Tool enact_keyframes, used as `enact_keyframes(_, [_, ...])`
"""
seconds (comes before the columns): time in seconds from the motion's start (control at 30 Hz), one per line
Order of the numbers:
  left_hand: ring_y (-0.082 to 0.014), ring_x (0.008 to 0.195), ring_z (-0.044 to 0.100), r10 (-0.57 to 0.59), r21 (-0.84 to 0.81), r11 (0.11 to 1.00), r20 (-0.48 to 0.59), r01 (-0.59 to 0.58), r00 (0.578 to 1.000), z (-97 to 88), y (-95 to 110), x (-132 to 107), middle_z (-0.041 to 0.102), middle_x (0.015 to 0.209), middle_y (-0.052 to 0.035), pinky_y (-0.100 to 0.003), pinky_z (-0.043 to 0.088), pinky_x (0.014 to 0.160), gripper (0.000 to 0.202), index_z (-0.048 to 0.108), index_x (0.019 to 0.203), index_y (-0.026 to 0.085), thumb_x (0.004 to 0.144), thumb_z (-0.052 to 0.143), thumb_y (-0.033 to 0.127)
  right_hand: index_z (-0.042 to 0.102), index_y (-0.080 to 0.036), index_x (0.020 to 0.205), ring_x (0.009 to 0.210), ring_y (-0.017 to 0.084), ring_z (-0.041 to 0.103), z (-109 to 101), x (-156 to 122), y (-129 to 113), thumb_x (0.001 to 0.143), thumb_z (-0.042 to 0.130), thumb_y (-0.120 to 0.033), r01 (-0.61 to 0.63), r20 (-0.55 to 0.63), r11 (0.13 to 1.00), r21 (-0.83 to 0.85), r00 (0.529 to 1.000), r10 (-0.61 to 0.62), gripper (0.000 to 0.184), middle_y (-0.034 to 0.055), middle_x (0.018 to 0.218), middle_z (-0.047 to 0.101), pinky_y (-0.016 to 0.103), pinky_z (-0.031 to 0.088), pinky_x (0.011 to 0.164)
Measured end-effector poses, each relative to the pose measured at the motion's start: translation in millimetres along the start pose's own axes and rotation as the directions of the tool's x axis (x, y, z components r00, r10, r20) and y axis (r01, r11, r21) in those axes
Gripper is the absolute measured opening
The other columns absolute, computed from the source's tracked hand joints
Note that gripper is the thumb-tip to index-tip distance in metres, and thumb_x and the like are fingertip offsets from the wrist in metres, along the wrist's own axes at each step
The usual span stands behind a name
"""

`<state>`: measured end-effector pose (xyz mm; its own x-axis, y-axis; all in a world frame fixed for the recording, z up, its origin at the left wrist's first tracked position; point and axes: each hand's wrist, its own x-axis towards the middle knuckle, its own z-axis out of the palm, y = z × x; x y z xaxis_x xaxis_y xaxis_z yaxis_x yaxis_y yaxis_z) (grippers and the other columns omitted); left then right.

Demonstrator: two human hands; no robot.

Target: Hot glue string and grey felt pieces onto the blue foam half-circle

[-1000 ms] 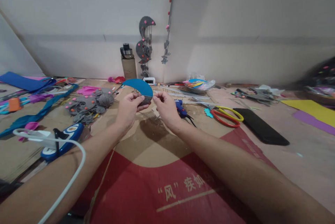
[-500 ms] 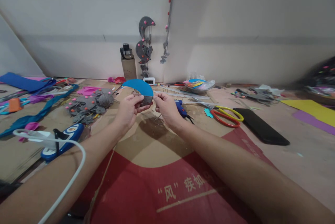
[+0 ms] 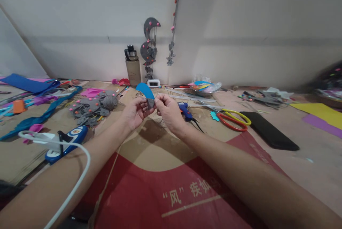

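Watching remotely, I judged the curved blue-and-grey piece (image 3: 145, 89) light, thin and bendy, probably felt, unlikely to slip but easily creased. It was held above the counter (image 3: 326, 147), towards the far edge: fingers of the left hand (image 3: 135, 113) grasped its grey lower end; those of the right hand (image 3: 168, 109) pinched that end's right side, seemingly a sound hold.

Matt, apparently felt, across the blue piece (image 3: 144, 89); woolly in the yarn ball (image 3: 110, 101); metallic along scissor blades (image 3: 207, 106); smooth over cardboard (image 3: 152, 159).
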<state>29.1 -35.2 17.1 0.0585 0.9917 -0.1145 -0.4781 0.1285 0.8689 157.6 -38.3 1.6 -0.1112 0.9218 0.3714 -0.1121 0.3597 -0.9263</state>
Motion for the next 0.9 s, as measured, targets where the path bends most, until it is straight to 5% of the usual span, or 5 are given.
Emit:
enact_keyframes(0.23, [-0.0119, 0.066, 0.058, 0.303, 0.306, 0.906, 0.016, -0.293, 0.953, 4.4, -13, -8, 0.062, 0.074, -0.0032, -0.027, 0.054, 0.062, 0.018, 0.057, 0.074, 0.014, 0.068, 0.068, 0.027, 0.049, -0.02, 0.072, 0.051, 0.008, 0.035, -5, 6, 14, 0.076, 0.051, -0.04, -0.03, -0.17, 0.999, -0.026, 0.985, 0.025, 0.021, -0.0054, 0.061, 0.043, 0.022, 0.033, 0.051])
enact_keyframes(0.4, [-0.0152, 0.075, 0.056, 0.591, 0.743, 0.467, 0.14, -0.479, 0.794, 3.7, -13, -15, 0.062, 0.083, -0.0038, -0.028, 0.047, 0.069, 0.024, 0.062, 0.081, 0.018, 0.063, 0.074, 0.028, 0.052, -0.019, 0.073, 0.052, 0.008, 0.036, -6, 5, 15, 0.076, 0.051, -0.036, -0.03, -0.243, 0.998, -0.056, 0.97, 0.016, 0.018, -0.005, 0.06, 0.045, 0.022, 0.034, 0.052])
enact_keyframes(0.47, [-0.0155, 0.076, 0.055, 0.611, 0.775, 0.386, 0.192, -0.501, 0.768, 3.7, -12, -15, 0.063, 0.082, -0.0034, -0.028, 0.044, 0.072, 0.023, 0.063, 0.08, 0.019, 0.061, 0.075, 0.026, 0.053, -0.019, 0.074, 0.054, 0.009, 0.04, -4, 4, 13, 0.076, 0.051, -0.035, -0.026, -0.228, 0.995, -0.093, 0.974, 0.004, 0.017, -0.0039, 0.062, 0.049, 0.023, 0.035, 0.054])
enact_keyframes(0.77, [-0.0095, 0.045, 0.049, 0.456, 0.634, 0.675, 0.041, -0.376, 0.889, 8.5, -13, -18, 0.06, 0.064, -0.0005, -0.021, 0.036, 0.042, 0.013, 0.062, 0.071, 0.017, 0.068, 0.068, 0.028, 0.06, -0.019, 0.08, 0.071, 0.013, 0.052, 0, -3, 5, 0.082, 0.047, -0.031, 0.097, -0.073, 0.955, -0.281, 0.99, -0.122, 0.018, 0.001, 0.077, 0.061, 0.027, 0.041, 0.069])
enact_keyframes(0.9, [-0.0098, 0.051, 0.054, 0.377, 0.466, 0.822, -0.017, -0.327, 0.926, 6.3, -17, -12, 0.058, 0.062, 0.0007, -0.023, 0.048, 0.052, 0.012, 0.057, 0.066, 0.015, 0.067, 0.067, 0.023, 0.06, -0.02, 0.09, 0.088, 0.015, 0.056, 0, -6, 5, 0.084, 0.045, -0.028, 0.142, -0.021, 0.944, -0.297, 0.988, -0.155, 0.018, 0.0038, 0.093, 0.063, 0.031, 0.043, 0.08])
